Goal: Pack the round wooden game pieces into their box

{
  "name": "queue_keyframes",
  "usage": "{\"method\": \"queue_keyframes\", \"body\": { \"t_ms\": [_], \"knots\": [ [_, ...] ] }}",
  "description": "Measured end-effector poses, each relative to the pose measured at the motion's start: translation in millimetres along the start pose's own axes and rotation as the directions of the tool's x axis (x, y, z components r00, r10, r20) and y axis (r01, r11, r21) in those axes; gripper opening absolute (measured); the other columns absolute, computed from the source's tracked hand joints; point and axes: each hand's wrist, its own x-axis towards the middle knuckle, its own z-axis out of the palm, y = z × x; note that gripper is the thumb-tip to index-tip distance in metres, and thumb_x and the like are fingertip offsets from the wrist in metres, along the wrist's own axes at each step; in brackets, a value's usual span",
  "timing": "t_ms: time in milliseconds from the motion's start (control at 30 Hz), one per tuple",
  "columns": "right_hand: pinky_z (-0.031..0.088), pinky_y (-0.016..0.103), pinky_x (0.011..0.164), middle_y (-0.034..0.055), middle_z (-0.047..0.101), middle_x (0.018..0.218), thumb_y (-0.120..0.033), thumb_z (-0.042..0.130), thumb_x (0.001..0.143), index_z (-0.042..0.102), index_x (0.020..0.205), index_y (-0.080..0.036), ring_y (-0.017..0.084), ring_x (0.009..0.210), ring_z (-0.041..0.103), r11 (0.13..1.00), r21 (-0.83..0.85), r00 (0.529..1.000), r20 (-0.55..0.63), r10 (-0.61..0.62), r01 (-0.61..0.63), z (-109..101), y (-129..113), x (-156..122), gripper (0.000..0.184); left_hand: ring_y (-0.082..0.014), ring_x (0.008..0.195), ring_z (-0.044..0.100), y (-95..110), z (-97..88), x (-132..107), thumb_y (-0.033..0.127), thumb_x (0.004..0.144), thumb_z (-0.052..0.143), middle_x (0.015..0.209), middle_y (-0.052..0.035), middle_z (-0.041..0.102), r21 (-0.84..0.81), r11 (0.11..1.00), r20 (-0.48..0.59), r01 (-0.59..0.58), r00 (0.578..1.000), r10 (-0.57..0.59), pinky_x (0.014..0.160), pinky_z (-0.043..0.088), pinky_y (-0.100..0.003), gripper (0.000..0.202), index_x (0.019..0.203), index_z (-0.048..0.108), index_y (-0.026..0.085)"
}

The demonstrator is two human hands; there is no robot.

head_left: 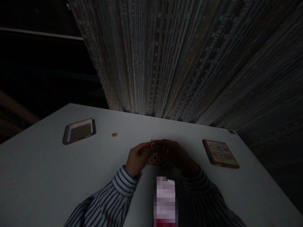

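Flanking small round tan pieces [151,160], dark-marked, clustered: left hand [136,157], right hand [179,154]; either grip's closure, cannot tell.

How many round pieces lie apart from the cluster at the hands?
1: the lone piece on the table, between the tray and the left hand. More are in the cluster, where the hands may hide some; that total can't be told.

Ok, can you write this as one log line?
left hand: at pieces | right hand: at pieces | grip: unclear, dark | disc: between tray and left hand
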Motion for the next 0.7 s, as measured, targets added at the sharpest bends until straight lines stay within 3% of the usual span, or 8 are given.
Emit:
{"method": "queue_keyframes", "body": {
  "t_ms": [300, 700],
  "knots": [
    [0.049, 0.037, 0.081, 0.0108, 0.067, 0.102, -0.021, 0.054, 0.084, 0.059, 0.11, -0.017, 0.02, 0.093, 0.061, 0.969, -0.208, 0.991, 0.017, -0.13, 0.13, -0.8, 9.1, 0.0, 0.027, -0.021, 0.088, 0.067, -9.0, 3.2, -1.3, 0.032, 0.073, 0.062, 0.096, -0.0078, 0.072, 0.003, 1.0, 0.003, -0.029, 1.0, 0.029, 0.083, 0.054, -0.035, 0.03, 0.097, 0.07, 0.015],
    [0.05, 0.036, 0.075, 0.0108, 0.069, 0.098, -0.022, 0.056, 0.082, 0.06, 0.104, -0.016, 0.022, 0.087, 0.063, 0.863, -0.481, 0.988, 0.082, -0.133, 0.156, 0.4, 4.3, 0.3, 0.023, -0.0201, 0.088, 0.068, -7.3, 2.3, -1.5, 0.033, 0.077, 0.055, 0.092, -0.0062, 0.073, 0.105, 0.993, -0.017, -0.051, 0.998, 0.053, 0.083, 0.054, -0.033, 0.027, 0.091, 0.071, 0.016]
  ]
}}
